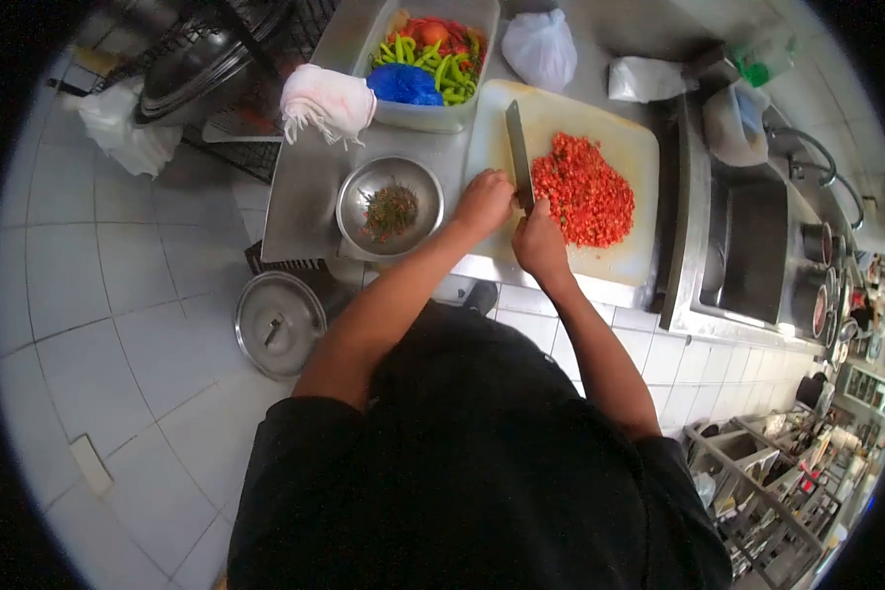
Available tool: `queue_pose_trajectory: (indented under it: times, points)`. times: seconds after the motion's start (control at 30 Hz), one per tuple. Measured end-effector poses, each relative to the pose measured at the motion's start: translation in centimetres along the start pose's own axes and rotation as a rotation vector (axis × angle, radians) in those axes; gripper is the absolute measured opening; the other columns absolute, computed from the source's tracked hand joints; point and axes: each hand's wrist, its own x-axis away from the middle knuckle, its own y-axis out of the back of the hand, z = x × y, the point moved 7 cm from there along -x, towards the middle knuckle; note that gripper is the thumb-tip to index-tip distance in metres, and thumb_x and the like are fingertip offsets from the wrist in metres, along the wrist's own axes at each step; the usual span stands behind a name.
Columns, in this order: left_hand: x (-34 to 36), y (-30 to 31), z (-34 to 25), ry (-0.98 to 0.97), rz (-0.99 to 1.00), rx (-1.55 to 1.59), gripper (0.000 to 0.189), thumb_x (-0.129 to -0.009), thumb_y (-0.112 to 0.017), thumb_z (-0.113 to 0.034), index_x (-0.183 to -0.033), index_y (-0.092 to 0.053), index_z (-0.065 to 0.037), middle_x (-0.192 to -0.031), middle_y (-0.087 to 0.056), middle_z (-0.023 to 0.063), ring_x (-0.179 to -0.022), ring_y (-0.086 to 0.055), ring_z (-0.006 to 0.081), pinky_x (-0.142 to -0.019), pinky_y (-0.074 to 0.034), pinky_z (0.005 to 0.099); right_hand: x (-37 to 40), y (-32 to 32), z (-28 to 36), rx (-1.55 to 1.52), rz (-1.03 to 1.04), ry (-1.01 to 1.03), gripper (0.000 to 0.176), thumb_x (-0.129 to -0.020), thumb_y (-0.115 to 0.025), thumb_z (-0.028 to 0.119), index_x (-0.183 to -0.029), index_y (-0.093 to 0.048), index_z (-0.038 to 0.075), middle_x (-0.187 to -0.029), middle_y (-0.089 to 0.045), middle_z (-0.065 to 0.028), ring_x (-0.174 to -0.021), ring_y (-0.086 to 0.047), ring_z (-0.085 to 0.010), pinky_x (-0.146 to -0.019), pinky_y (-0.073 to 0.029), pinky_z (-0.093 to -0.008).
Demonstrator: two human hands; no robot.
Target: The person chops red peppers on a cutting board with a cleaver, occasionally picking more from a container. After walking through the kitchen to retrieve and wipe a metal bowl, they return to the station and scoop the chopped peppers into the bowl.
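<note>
My right hand is wrapped round the handle of a kitchen knife, whose broad blade points away from me over the cutting board. Close beside it on the left, my left hand is closed with curled fingers near the base of the blade. Whatever it may hold is hidden. To the right of the blade spreads a heap of finely chopped red pepper or tomato on the board. A steel bowl with green and red trimmings sits left of my hands.
Behind the board stands a plastic tub with green peppers, red produce and a blue bag. A cloth hangs by its left side. A white plastic bag lies behind; a sink is at right. Below left is a round metal lid.
</note>
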Motion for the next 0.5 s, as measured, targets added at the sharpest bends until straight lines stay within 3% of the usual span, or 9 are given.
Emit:
queue_pose_trajectory:
  times: [0.37, 0.5]
  points:
    - [0.2, 0.1, 0.2, 0.005, 0.018, 0.005, 0.007, -0.067, -0.058, 0.000, -0.068, -0.065, -0.001, -0.076, -0.056, 0.0155, -0.082, -0.056, 0.0344, -0.075, -0.046, 0.0433, 0.1, 0.5, 0.2, -0.019, 0.071, 0.005, 0.025, -0.084, -0.045, 0.011, -0.100, -0.036, -0.007, -0.075, -0.058, -0.0359, -0.073, -0.059, -0.0506, -0.068, -0.047, -0.0562]
    - [0.1, 0.0, 0.3, 0.005, 0.016, -0.010, 0.005, -0.068, -0.058, -0.001, -0.066, -0.063, 0.000, -0.077, -0.056, 0.0166, -0.082, -0.056, 0.0358, -0.075, -0.046, 0.0447, -0.4, -0.4, -0.4, -0.014, 0.006, 0.022, 0.027, -0.083, -0.046, 0.010, -0.102, -0.035, -0.007, -0.075, -0.058, -0.0354, -0.073, -0.060, -0.0497, -0.068, -0.047, -0.0557]
